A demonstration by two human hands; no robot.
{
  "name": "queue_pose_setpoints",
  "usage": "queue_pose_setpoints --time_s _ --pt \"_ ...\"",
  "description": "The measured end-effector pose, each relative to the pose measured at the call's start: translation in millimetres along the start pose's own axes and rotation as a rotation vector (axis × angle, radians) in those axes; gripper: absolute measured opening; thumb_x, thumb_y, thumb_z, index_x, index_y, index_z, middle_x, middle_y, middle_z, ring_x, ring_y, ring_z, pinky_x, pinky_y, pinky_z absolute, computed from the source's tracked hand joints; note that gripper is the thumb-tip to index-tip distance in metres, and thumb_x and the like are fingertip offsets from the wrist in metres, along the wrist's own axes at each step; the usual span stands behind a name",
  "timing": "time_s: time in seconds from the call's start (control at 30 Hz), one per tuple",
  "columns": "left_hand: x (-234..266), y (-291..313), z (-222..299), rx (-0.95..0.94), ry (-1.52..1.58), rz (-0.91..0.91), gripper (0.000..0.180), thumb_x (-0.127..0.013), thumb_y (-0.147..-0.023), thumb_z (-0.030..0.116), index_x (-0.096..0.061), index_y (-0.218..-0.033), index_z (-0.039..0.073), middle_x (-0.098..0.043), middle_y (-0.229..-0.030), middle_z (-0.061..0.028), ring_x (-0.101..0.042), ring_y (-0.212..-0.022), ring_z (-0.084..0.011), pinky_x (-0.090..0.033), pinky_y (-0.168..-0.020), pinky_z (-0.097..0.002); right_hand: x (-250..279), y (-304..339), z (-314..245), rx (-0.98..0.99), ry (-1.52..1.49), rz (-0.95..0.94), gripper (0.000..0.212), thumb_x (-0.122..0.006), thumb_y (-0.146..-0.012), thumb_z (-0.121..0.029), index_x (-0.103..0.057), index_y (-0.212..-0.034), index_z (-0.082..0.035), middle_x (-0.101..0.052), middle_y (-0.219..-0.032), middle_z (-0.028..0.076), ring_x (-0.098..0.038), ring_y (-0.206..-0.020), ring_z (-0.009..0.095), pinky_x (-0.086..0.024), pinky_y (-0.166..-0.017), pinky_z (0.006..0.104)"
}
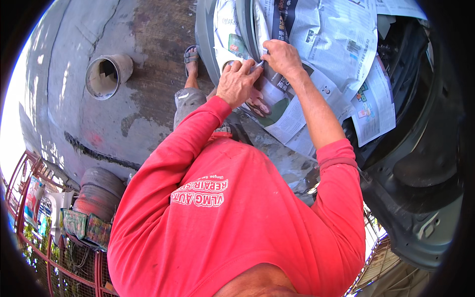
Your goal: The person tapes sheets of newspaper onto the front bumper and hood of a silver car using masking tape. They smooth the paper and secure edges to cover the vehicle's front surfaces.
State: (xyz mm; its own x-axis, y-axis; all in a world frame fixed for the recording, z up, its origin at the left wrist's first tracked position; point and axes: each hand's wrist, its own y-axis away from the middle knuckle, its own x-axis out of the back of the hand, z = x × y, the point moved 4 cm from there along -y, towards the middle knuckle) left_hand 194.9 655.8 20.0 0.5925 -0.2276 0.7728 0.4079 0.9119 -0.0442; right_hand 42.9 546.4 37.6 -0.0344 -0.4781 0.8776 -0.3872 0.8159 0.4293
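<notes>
Sheets of newspaper (336, 44) cover part of a grey car body at the upper right, lapping over a curved grey body edge (204, 37). My left hand (236, 84) lies against the newspaper beside that edge, its fingers bent and pressed together at a fold of paper. Just to its right, my right hand (283, 58) is closed in a pinch on the newspaper's edge. The fingertips of both hands nearly meet there. A small, thin pale strip shows between them, too small to name. Below my hands, a loose part of the newspaper hangs down.
A dirty pale bucket (126, 67) stands on the stained concrete floor (64, 119) at the left. A dark green-grey car door (420, 218) is at the right. Stacked round containers (101, 193) and a red metal fence (52, 250) are at the lower left.
</notes>
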Motion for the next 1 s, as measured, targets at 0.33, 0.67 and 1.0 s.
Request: queue_pose_setpoints --time_s 0.33,0.67,1.0 --pt "-10.5 -4.8 0.3 0.04 -0.039 -0.024 0.046 -0.065 -0.092 0.023 -0.07 -0.138 0.016 -0.059 -0.127 -0.0068 -0.06 -0.111 -0.0291 -0.047 -0.092 -0.0464 1.3 0.4 6.1 -0.053 -0.015 -0.139 0.027 -0.078 -0.089 -0.018 -0.076 -0.113 -0.006 -0.077 -0.111 0.018 -0.073 -0.109 0.039 -0.058 -0.096 0.0504" --pt "-6.5 -11.1 5.9 0.091 -0.082 -0.068 0.035 -0.071 -0.093 0.026 -0.073 -0.127 0.017 -0.061 -0.124 -0.0051 -0.061 -0.109 -0.0287 -0.048 -0.094 -0.046 -0.9 -1.4 3.1 -0.095 -0.02 -0.128 0.032 -0.076 -0.09 -0.023 -0.077 -0.119 -0.009 -0.076 -0.117 0.015 -0.073 -0.113 0.036 -0.058 -0.097 0.0487" --pt "-6.8 -13.2 5.1 0.057 -0.106 -0.036 0.036 -0.073 -0.092 0.025 -0.073 -0.126 0.015 -0.061 -0.122 -0.0052 -0.06 -0.109 -0.029 -0.047 -0.097 -0.046 -3.5 1.4 7.7 -0.076 -0.054 0.042 0.03 -0.084 -0.088 -0.03 -0.075 -0.108 -0.01 -0.073 -0.104 0.008 -0.073 -0.102 0.036 -0.059 -0.087 0.0498"
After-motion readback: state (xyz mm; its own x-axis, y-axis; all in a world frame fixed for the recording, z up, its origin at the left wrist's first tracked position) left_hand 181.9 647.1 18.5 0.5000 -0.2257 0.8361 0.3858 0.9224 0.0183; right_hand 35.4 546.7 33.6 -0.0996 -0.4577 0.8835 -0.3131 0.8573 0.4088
